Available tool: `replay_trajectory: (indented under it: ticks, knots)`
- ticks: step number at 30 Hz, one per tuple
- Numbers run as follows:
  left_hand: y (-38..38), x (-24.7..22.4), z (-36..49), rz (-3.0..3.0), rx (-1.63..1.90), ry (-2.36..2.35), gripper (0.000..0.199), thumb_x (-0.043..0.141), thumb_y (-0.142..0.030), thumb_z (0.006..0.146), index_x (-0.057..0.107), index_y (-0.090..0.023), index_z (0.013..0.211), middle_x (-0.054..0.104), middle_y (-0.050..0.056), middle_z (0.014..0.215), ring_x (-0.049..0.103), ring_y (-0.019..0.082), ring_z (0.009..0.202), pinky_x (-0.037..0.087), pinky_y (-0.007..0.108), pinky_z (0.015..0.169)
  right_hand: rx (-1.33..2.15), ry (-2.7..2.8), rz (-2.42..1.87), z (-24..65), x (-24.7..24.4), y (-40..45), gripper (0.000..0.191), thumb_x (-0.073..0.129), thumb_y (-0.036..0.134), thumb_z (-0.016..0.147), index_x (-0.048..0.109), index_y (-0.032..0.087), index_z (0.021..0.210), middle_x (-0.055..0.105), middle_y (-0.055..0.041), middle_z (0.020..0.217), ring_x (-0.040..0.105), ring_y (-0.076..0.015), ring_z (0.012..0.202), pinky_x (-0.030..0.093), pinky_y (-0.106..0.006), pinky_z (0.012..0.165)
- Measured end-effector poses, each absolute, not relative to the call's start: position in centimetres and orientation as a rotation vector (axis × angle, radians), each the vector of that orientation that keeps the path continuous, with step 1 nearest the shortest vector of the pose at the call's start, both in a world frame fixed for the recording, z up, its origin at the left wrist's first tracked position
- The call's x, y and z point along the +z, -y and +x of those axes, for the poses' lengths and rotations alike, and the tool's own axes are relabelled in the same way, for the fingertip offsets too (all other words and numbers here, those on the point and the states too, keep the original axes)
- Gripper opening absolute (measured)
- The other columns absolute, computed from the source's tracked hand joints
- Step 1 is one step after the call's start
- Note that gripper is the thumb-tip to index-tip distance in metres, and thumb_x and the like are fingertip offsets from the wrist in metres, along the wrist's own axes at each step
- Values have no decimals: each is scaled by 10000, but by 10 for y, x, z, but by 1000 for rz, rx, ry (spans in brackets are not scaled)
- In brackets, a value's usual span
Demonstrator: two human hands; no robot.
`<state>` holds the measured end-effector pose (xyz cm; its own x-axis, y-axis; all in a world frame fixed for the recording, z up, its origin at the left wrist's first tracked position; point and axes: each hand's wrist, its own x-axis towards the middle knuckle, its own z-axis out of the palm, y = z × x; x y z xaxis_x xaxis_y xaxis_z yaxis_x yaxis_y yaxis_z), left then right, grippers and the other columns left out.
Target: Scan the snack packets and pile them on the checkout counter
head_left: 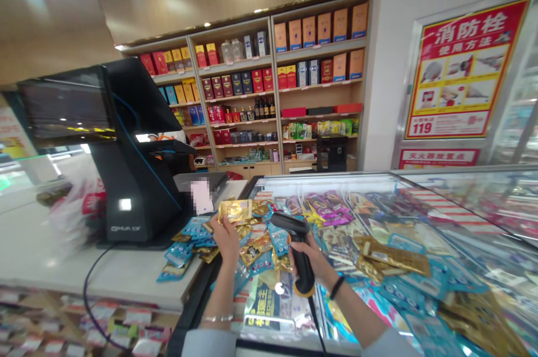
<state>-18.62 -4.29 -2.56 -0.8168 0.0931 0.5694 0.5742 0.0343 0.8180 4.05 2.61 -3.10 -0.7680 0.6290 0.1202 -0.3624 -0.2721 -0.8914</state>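
My left hand (227,236) is closed on a gold snack packet (235,211), held up above a heap of blue and gold packets. In my right hand (315,259) is a black barcode scanner (301,259), gripped by its handle, its head turned left toward the packets. A cord hangs down from the scanner's base. Blue packets (179,254) spread from the white counter onto the glass top of the display case (260,284). A second pile of gold packets (395,256) and blue packets (424,284) lies on the glass to the right.
A black checkout terminal (138,177) stands on the white counter (63,267) at left, beside a plastic bag (79,205). A black cable (86,290) hangs over the counter's front. Shelves of boxed goods (239,85) line the back wall. A red fire-hydrant poster (466,71) hangs at right.
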Motion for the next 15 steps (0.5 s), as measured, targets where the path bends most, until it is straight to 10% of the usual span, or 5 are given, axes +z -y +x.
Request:
replay_trajectory:
  ticks: [15]
  knots:
    - [42,-25,-189,-633,-1703,1899,295,405,-405,879,480,-144,992,591,113,889,584,216,750,455,337,667,2048,1339,-403,39,-32,-27,310,677,409,630,492,196,758,589,33,479,516,-124,330,411,-217,315]
